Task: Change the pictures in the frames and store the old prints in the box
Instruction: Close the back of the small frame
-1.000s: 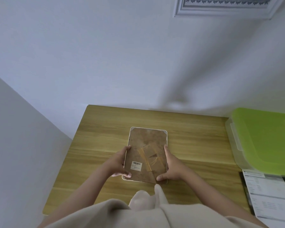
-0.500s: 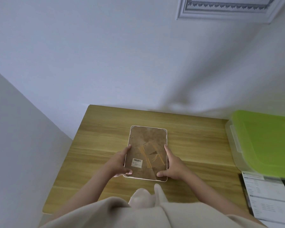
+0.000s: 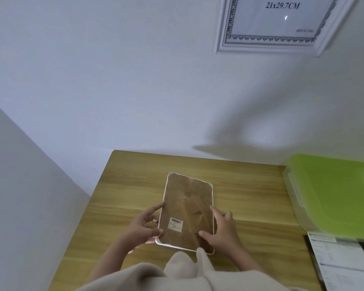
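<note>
A small white picture frame (image 3: 187, 208) faces back-up over the wooden table (image 3: 240, 196), showing a brown backing board with a barcode sticker and a fold-out stand. Its near end is raised off the table and tilted. My left hand (image 3: 143, 227) grips the frame's left edge, thumb on the backing near the sticker. My right hand (image 3: 221, 229) holds the right edge, thumb pressed on the backing near the bottom. A clear storage box with a green lid (image 3: 334, 194), closed, stands at the table's right side.
A large white frame (image 3: 273, 28) marked 21x29.7CM hangs on the wall above. Printed sheets (image 3: 340, 259) lie on a dark surface at the lower right, in front of the box. A wall corner borders the table on the left.
The view has tilted upward, showing more of the wall frame. Both hands have lifted the small frame's near end, and it now sits slightly rotated.
</note>
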{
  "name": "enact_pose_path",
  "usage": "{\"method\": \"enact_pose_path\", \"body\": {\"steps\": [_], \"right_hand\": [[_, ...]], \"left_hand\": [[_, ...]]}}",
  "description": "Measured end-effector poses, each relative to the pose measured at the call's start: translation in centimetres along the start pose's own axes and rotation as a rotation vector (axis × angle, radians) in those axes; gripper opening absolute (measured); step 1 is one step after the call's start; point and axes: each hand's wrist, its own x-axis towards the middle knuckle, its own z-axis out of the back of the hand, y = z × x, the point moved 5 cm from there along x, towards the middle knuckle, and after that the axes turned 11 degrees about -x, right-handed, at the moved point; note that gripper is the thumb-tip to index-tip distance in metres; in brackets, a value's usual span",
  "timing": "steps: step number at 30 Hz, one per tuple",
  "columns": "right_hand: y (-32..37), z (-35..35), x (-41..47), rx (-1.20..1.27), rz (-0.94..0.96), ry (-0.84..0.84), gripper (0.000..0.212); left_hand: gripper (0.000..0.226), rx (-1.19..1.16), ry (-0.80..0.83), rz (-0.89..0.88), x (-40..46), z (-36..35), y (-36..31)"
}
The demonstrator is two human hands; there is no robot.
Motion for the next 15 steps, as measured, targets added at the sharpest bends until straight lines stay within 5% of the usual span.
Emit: {"method": "enact_pose_path", "body": {"steps": [4, 15], "right_hand": [[5.2, 2.4, -0.4, 0.122, 0.209, -0.095, 0.067], [13.3, 8.1, -0.3, 0.739, 0.391, 0.007, 0.071]], "left_hand": [[0.068, -0.013, -0.018, -0.115, -1.0, -1.5, -2.3], [0.048, 0.284, -0.310, -0.540, -4.9, -5.7, -10.1]]}}
